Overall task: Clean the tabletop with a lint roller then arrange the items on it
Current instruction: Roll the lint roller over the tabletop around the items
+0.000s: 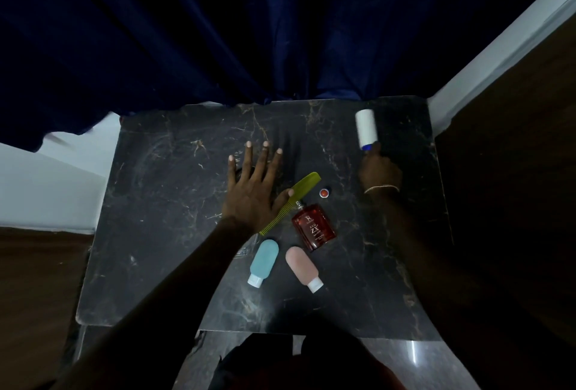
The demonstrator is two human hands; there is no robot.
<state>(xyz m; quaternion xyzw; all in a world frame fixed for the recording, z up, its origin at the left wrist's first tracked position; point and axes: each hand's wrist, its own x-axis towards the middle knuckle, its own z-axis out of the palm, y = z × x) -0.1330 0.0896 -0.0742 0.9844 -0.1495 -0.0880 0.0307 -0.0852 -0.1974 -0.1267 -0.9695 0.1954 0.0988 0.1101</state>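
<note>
Dark, gold-veined marble forms the tabletop (156,234), seen from above with the person's two bare arms reaching over it. Nearest the person, a blue squeeze tube (264,260) and a pink squeeze tube (301,265) lie flat side by side, close but apart, white caps toward the near edge. Just beyond the pink one, a red perfume bottle (313,227) lies on its back, label up. A small red cap (324,192) sits close to the bottle's far end. An olive-green comb (307,183) lies diagonally to the bottle's left, teeth end near the blue tube.

The left hand (252,190) rests palm-down mid-table, fingers straight and spread wide, gripping nothing; its thumb lies on the comb. Farther right, the right hand (378,171), a thin bracelet (381,187) at its wrist, is closed round the handle of the lint roller (367,128). The roller's white drum lies on the tabletop near the far right corner, pointing away from the person. Behind the table hangs a deep blue curtain (249,31).
</note>
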